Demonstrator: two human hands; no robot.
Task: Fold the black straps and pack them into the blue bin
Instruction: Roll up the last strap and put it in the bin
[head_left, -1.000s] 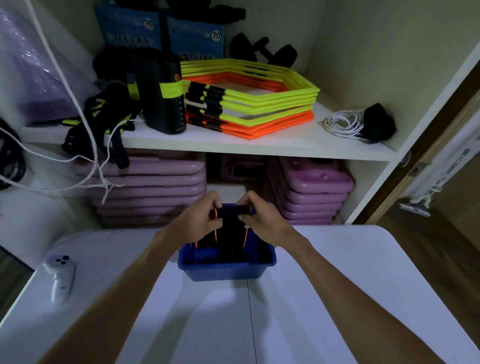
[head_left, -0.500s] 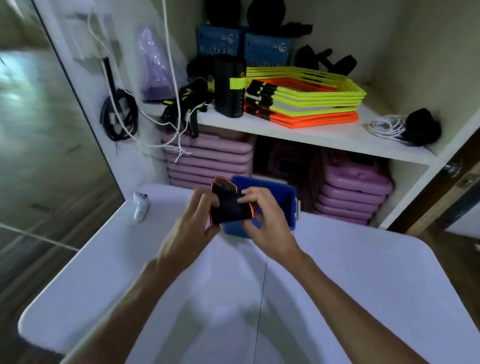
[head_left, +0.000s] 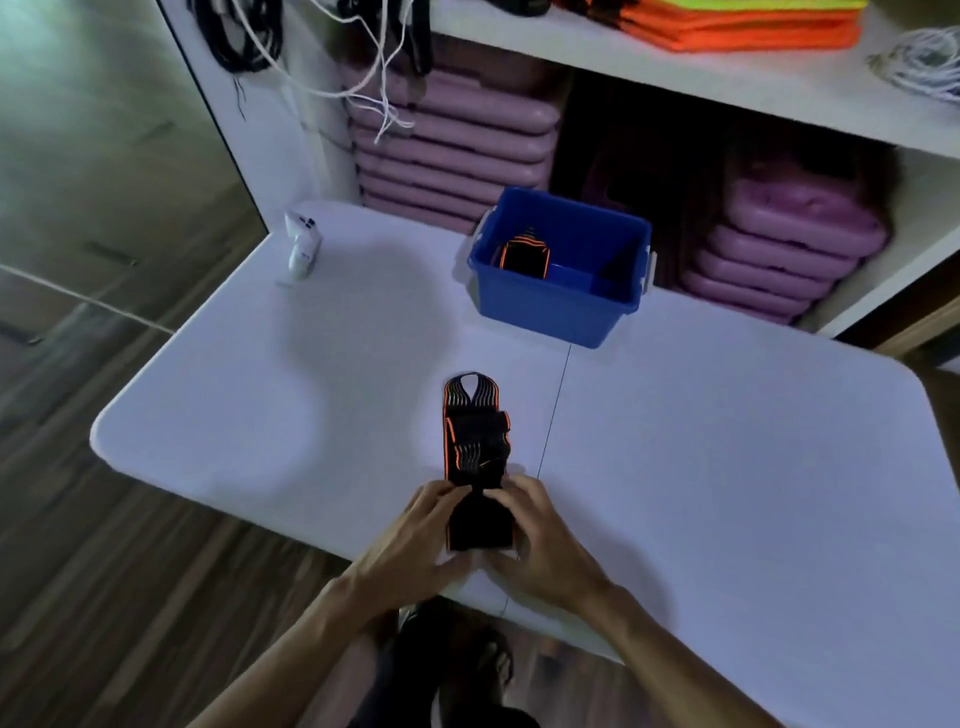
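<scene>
Now off the blue bin (head_left: 558, 306), a black strap (head_left: 475, 441) lies unrolled on the tabletop (head_left: 727, 441) before it. Left hand (head_left: 421, 540) and right hand (head_left: 540, 540) fingers pinch its near end; folding restarts. One folded strap (head_left: 524, 255) sits inside the bin.

A second ago both hands held a black strap over the blue bin (head_left: 556, 306), gripping its top edge. Half a second ago they had lifted it clear, bunched between them in front of the bin. Now the strap (head_left: 474, 441) lies stretched out flat on the bench (head_left: 727, 441), well short of the bin, and the left hand (head_left: 415, 540) and right hand (head_left: 540, 540) pinch its near end close to the bench's front edge. The view has tilted down and to the left.
</scene>
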